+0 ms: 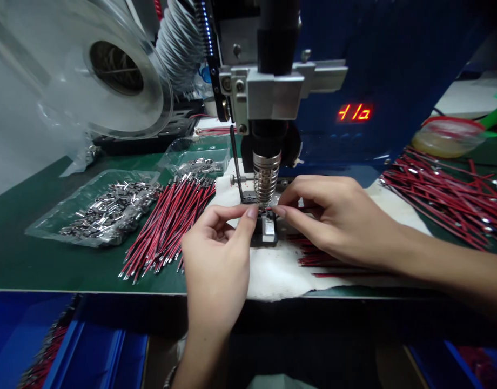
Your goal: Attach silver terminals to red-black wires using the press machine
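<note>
Just below the coiled metal tip (267,175) of a soldering machine, my two hands meet over a small fixture with a silvery block (268,229). My left hand (216,248) pinches thumb and forefinger together at the fixture's left side; whatever is in that pinch is too small to make out. From the right, my right hand (341,221) closes its fingertips on a thin red-and-black wire, whose end lies under the tip. Beneath my right hand several red-and-black wires (313,256) rest on a white cloth (273,281).
Left of my hands lie a bundle of red-and-black wires (167,221) and a clear tray (41,227) of small metal parts. A second clear tray (220,146) sits behind. More wires (447,194) pile up at right, near a round tub (447,138). The blue machine housing (346,146) stands behind.
</note>
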The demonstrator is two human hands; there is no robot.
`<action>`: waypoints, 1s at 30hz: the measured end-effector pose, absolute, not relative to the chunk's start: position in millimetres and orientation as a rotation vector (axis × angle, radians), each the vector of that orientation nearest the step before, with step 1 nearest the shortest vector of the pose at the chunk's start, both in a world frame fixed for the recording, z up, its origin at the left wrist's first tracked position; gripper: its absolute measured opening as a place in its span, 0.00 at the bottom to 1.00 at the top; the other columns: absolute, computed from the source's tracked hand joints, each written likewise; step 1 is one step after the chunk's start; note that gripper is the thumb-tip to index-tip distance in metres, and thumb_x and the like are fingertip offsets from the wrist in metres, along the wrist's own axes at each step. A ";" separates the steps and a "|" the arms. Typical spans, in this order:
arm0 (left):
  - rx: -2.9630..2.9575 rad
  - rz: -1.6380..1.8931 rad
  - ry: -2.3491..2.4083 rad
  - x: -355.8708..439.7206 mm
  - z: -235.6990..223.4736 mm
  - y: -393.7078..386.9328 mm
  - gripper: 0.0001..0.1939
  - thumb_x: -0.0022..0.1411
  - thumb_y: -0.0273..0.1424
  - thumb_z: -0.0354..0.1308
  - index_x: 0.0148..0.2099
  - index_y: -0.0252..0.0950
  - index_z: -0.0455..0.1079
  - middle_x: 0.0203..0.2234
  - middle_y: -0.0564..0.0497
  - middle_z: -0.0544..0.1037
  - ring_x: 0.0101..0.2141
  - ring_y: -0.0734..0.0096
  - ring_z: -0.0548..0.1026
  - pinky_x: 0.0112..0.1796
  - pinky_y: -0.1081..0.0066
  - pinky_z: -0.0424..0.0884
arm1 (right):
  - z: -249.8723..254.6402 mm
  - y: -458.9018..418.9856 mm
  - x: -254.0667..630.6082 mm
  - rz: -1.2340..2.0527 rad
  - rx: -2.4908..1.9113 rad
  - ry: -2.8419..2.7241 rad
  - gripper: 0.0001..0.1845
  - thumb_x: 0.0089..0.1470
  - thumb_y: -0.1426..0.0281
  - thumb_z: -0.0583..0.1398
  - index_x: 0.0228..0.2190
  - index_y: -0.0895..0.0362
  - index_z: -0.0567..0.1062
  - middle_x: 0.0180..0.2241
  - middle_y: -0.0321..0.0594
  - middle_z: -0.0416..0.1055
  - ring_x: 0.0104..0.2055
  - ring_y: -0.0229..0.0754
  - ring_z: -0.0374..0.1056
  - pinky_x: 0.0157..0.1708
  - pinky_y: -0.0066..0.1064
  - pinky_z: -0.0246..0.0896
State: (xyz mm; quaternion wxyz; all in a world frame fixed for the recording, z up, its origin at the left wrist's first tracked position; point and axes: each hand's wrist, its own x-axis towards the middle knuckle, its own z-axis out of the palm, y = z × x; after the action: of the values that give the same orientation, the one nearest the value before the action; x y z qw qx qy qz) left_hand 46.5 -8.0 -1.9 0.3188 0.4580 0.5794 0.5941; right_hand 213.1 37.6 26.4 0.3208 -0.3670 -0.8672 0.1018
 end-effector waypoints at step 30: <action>1.203 1.554 1.533 46.0 -1.6 -9.0 0.12 0.56 0.39 0.67 0.36 0.35 0.76 0.23 0.54 0.74 0.22 0.80 0.63 0.22 0.78 0.58 | 25.9 37.1 213.3 0.235 -0.958 -2.280 0.05 0.58 0.73 0.61 0.30 0.58 0.75 0.28 0.35 0.73 0.27 0.35 0.64 0.28 0.27 0.53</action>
State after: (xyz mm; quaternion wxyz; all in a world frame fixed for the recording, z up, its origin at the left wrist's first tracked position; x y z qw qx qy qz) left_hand 46.0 -9.0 -1.6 0.3189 0.4574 0.5830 0.5910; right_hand 213.3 37.1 25.9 0.3228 -0.3648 -0.8687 0.0896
